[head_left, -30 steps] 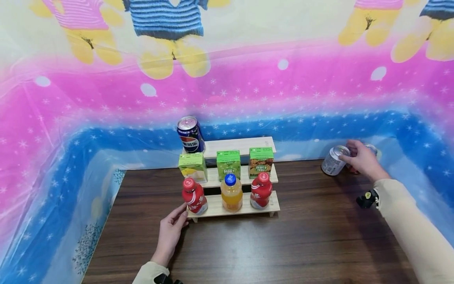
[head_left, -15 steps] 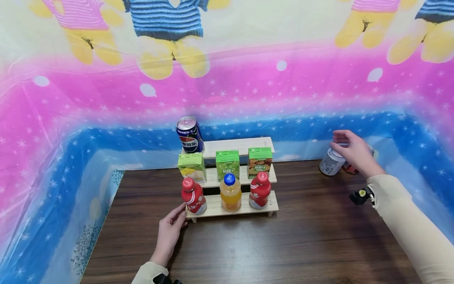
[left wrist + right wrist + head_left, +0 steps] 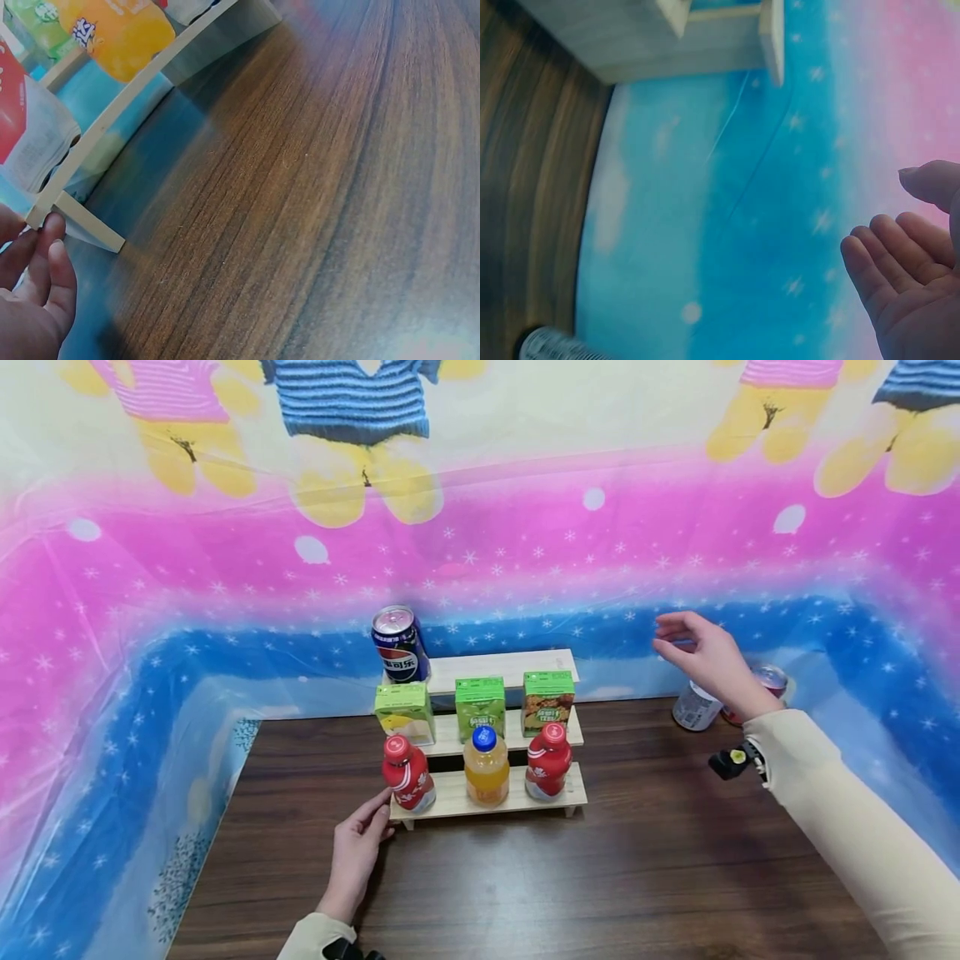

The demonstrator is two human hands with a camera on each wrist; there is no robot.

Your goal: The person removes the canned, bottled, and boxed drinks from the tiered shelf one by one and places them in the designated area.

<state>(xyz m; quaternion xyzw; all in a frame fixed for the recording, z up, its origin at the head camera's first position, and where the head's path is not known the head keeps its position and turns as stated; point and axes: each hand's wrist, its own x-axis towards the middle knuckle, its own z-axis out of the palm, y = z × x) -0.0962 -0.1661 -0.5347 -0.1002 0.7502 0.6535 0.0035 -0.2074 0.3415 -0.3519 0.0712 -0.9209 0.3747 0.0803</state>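
Observation:
My left hand (image 3: 355, 857) is at the front left corner of a three-tier wooden display shelf (image 3: 450, 811). Its thumb and fingertips (image 3: 54, 225) pinch the end of the bottom board in the left wrist view. My right hand (image 3: 708, 660) is raised in the air at the right, palm and fingers (image 3: 892, 259) bare, holding nothing. Below it stand a silver can (image 3: 695, 708) and a red can (image 3: 769, 677), both partly covered by the hand and wrist. A dark blue cola can (image 3: 398, 647) stands on the left end of the top tier.
Several green juice boxes (image 3: 480, 702) line the middle tier. On the bottom tier are a red bottle (image 3: 408, 777), an orange juice bottle (image 3: 487, 774) and another red bottle (image 3: 549, 768). A printed cloth (image 3: 495, 543) hangs behind the dark wooden table (image 3: 525, 893).
My right hand has risen from the cans and swung left toward the shelf, with nothing in it. More of the red can shows now. The left hand keeps its place at the shelf corner.

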